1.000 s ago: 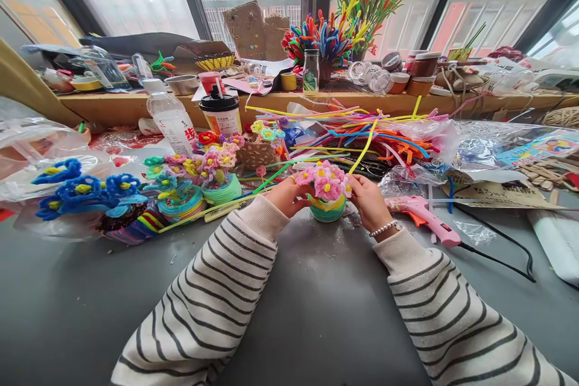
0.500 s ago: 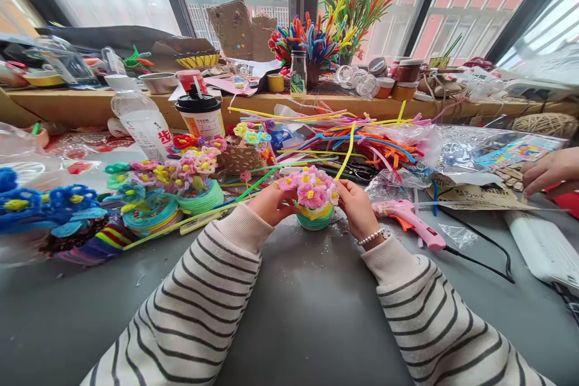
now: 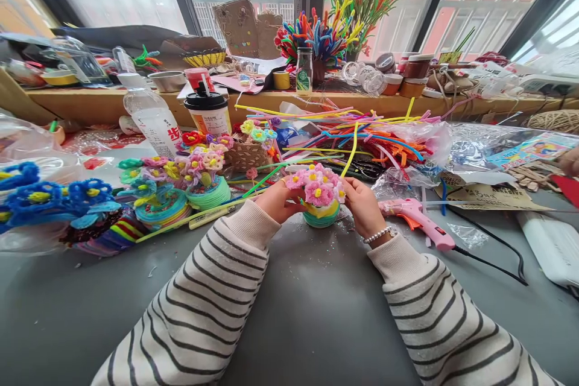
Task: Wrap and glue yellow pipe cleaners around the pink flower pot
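A small pot [image 3: 322, 218] wrapped in green and yellow pipe cleaner stands on the grey table in front of me. Pink pipe-cleaner flowers [image 3: 318, 193] with yellow centres fill its top. From the left, my left hand [image 3: 279, 201] is closed on the flowers' edge, its fingertips partly hidden behind the petals. My right hand [image 3: 363, 207], with a beaded bracelet at the wrist, pinches a yellow pipe cleaner [image 3: 351, 149] at the right side of the flowers. The pipe cleaner's free end points up; its lower end is hidden by the fingers and petals.
A pink glue gun [image 3: 429, 226] lies right of my right hand, its cord trailing. Finished flower pots [image 3: 208, 192] and blue flowers [image 3: 49, 198] stand on the left. Behind are loose pipe cleaners [image 3: 384, 139], a lidded cup [image 3: 208, 113] and a bottle [image 3: 151, 120].
The scene has shifted slightly right in view. Both my hands keep their holds at the flowers. Another person's hand at the far right has moved mostly out of view.
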`<act>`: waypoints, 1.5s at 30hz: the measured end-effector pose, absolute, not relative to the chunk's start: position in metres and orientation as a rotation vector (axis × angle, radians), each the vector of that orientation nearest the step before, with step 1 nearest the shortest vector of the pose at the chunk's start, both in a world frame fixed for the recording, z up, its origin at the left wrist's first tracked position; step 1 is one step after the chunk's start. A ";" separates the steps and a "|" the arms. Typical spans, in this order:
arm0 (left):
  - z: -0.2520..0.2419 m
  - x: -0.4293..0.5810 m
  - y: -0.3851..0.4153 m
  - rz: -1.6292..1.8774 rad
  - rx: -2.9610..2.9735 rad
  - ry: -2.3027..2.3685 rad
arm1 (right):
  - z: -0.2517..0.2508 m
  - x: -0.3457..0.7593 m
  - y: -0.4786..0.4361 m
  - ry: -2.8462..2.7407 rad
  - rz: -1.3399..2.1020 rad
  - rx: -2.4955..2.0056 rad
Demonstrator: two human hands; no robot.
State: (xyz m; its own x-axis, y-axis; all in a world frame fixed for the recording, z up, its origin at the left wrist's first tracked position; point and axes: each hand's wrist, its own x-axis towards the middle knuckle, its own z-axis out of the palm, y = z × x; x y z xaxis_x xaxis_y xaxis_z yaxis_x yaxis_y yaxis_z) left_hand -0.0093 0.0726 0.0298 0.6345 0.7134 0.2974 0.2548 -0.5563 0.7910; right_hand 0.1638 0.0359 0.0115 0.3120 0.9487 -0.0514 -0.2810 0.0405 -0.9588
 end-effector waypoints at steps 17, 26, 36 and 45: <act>0.042 -0.006 0.049 0.688 2.140 1.070 | 0.007 0.161 0.049 -0.759 1.117 -1.141; 0.033 -0.008 0.047 0.731 2.089 1.117 | 0.018 0.166 0.034 -0.800 1.195 -1.138; 0.018 -0.015 0.043 0.896 1.938 1.019 | 0.016 0.167 0.030 -0.813 1.185 -1.152; 0.018 -0.008 0.046 0.883 1.801 0.964 | 0.017 0.166 0.030 -0.794 1.156 -1.149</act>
